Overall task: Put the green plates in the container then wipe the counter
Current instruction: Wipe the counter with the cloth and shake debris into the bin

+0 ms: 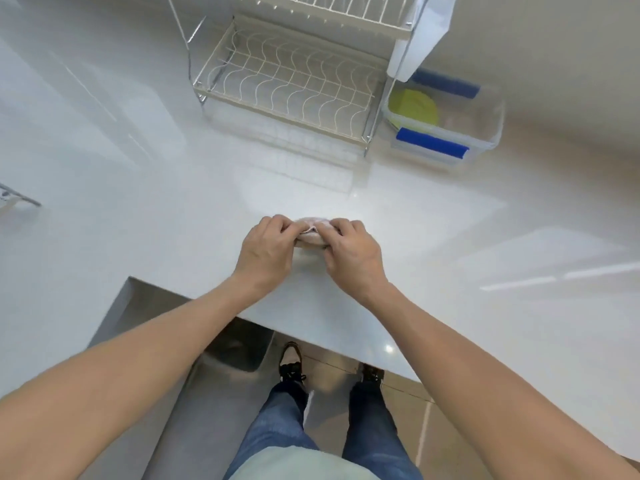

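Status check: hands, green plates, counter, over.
Left hand and right hand both pinching a pale folded cloth on the white counter. Green plates in the clear plastic container. Nothing blocking.

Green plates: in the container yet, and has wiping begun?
Done: round green plates lie in the clear plastic container with blue clips. In hand: left hand and right hand grip a pale folded cloth. Left: wiping the glossy white counter.
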